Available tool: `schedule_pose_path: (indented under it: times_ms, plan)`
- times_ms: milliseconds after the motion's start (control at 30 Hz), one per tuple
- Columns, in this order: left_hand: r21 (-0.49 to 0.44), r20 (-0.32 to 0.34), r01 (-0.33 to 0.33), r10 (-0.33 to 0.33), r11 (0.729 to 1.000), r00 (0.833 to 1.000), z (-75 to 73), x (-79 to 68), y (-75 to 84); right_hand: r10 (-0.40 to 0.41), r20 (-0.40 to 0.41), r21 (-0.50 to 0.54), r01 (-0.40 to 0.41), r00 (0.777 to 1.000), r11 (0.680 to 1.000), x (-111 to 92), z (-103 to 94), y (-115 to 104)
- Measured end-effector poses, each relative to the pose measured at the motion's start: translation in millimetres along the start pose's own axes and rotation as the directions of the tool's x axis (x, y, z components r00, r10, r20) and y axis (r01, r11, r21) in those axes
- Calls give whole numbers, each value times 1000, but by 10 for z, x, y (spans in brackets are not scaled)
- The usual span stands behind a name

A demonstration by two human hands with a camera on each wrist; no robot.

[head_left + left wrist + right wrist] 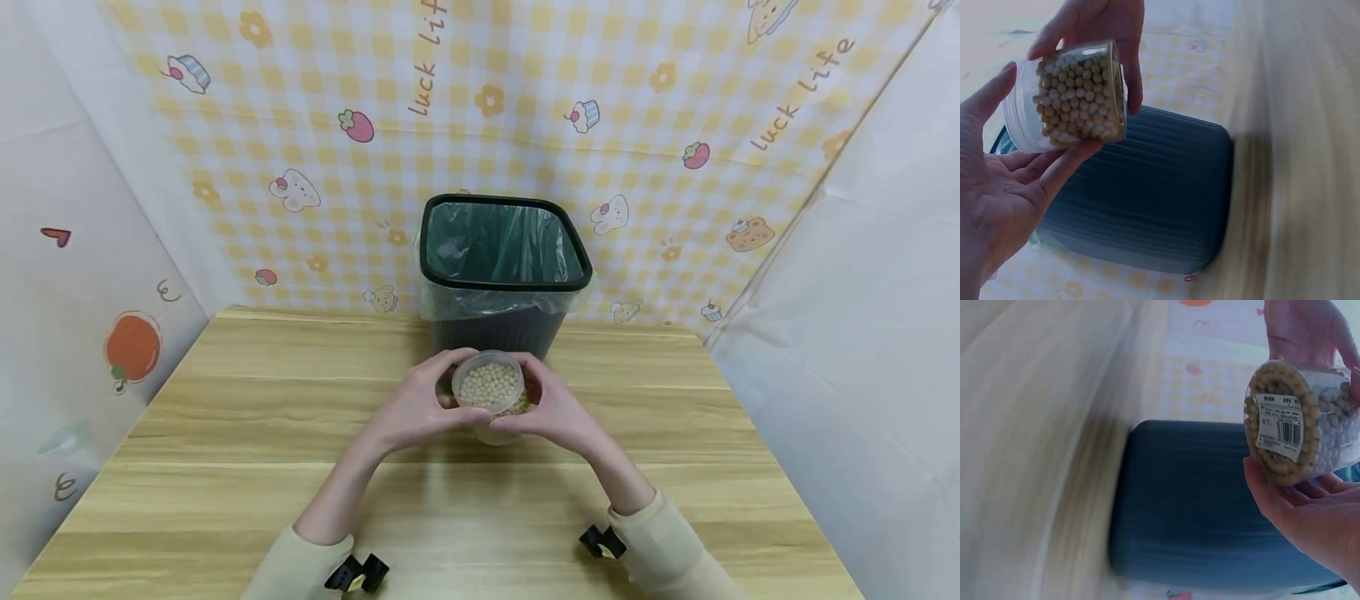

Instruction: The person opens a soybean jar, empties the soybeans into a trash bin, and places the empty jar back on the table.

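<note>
A clear plastic jar (487,385) of small beige beads is held above the table in front of the bin, between my two hands. My left hand (420,406) grips its left side, fingers and thumb curved round the wall. From the other side my right hand (561,408) grips it the same way. The left wrist view shows the jar (1075,97) side-on, beads packed toward its base and a clear band near the top. On the base, a white barcode label (1280,427) shows in the right wrist view. Whether a clear lid covers the top I cannot tell.
A dark bin (495,332) with a black rim and a clear liner (502,302) stands at the back of the wooden table (300,392), against a yellow checked cloth (450,158). White sheets (862,333) hang at both sides.
</note>
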State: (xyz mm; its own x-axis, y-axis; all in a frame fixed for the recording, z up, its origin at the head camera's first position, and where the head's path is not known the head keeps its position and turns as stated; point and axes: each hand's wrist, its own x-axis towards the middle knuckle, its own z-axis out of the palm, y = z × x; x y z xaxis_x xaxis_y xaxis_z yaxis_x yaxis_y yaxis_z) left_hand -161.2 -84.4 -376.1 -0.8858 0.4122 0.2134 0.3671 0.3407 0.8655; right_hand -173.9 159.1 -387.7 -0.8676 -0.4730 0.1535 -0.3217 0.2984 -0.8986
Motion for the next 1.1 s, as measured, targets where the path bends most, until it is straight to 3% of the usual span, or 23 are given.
schedule_pose_path:
  times_ms: [200,333,467,633,767,900,1100]
  plan:
    - [-148,31,-13,18,989,999,-36,4,16,0,-10,-16,0,1000,1000,-45,34,-138]
    - [-185,26,-28,34,982,999,-33,18,1,23,-29,-85,-26,999,996,-55,71,-189]
    - [-161,19,-36,40,986,999,-17,22,-10,47,-56,-116,-53,997,992,-62,108,-202]
    - [-26,0,-82,82,996,997,-18,19,-23,27,-76,-106,-35,997,994,-62,117,-191]
    - [27,35,-145,144,989,989,-38,28,-35,-7,-31,-65,5,1000,998,-70,79,-183]
    - [-83,111,-215,224,973,968,-66,35,-41,-33,91,59,28,995,998,-67,17,-165]
    - [-302,231,-269,344,915,910,-85,56,-46,-93,271,240,26,958,970,-25,-60,-124]
